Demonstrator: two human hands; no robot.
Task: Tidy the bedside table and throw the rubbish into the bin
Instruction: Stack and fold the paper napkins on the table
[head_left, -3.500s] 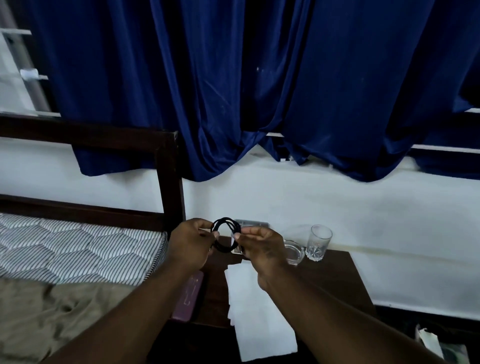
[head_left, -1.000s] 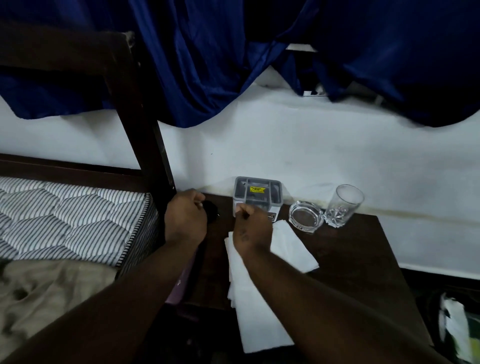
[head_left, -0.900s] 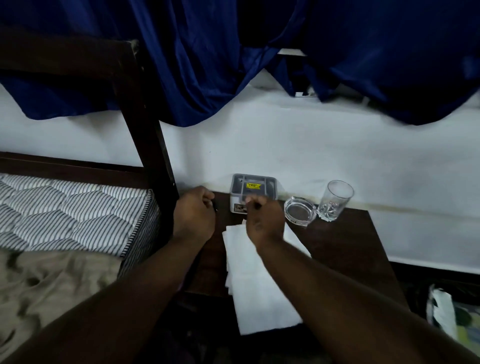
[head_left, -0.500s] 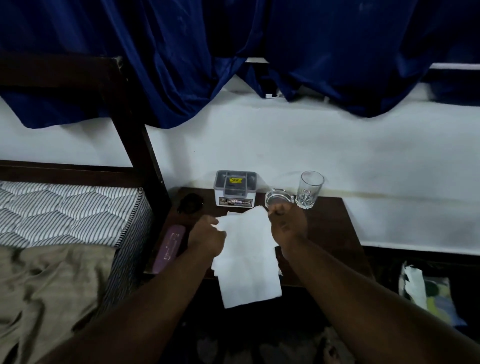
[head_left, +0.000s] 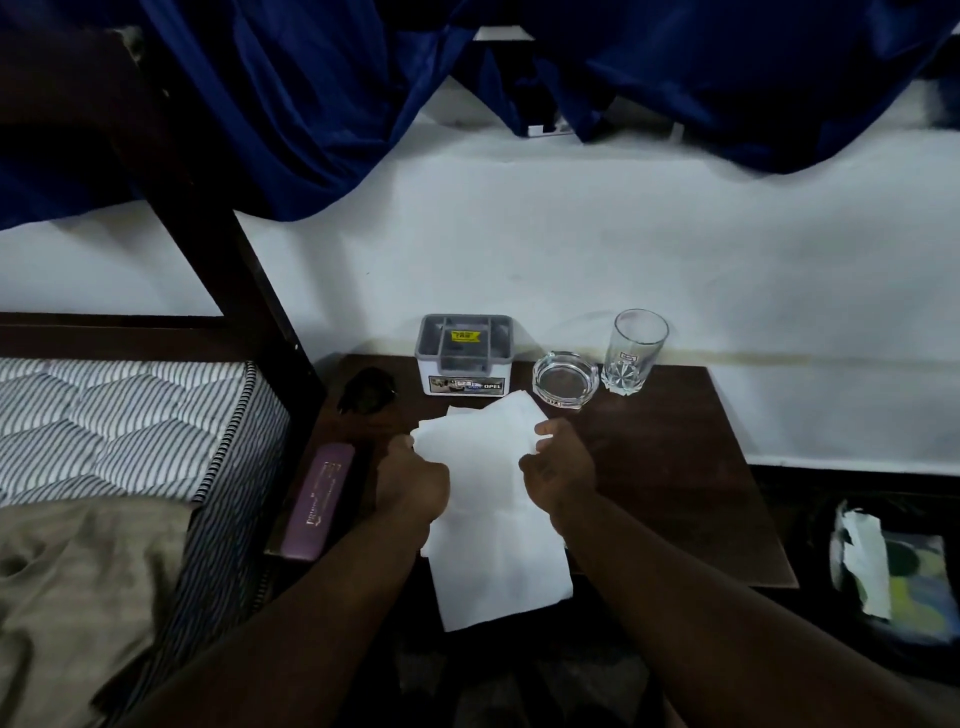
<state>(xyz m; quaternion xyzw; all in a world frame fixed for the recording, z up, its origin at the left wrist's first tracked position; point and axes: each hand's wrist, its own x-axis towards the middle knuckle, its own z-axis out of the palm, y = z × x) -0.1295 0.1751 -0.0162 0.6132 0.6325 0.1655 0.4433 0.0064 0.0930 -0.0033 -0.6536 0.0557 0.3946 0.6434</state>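
White paper sheets (head_left: 493, 509) lie on the dark wooden bedside table (head_left: 685, 467) and hang over its front edge. My left hand (head_left: 410, 483) grips their left edge and my right hand (head_left: 558, 467) grips their right edge near the top. A coiled black cable (head_left: 368, 391) rests at the table's back left corner. A grey organiser box (head_left: 466, 353), a glass ashtray (head_left: 565, 378) and an empty drinking glass (head_left: 635, 351) stand along the wall. A purple case (head_left: 321, 501) lies at the table's left edge.
A bed with a striped mattress (head_left: 130, 426) and a dark wooden bedpost (head_left: 218, 223) is at the left. Blue curtains (head_left: 519, 62) hang above. A dark bin (head_left: 893, 571) with paper scraps and a colourful wrapper sits on the floor at the right.
The black cable left my hands and now lies at the table's back left corner. Both hands moved to the white paper sheets and took hold of their edges.
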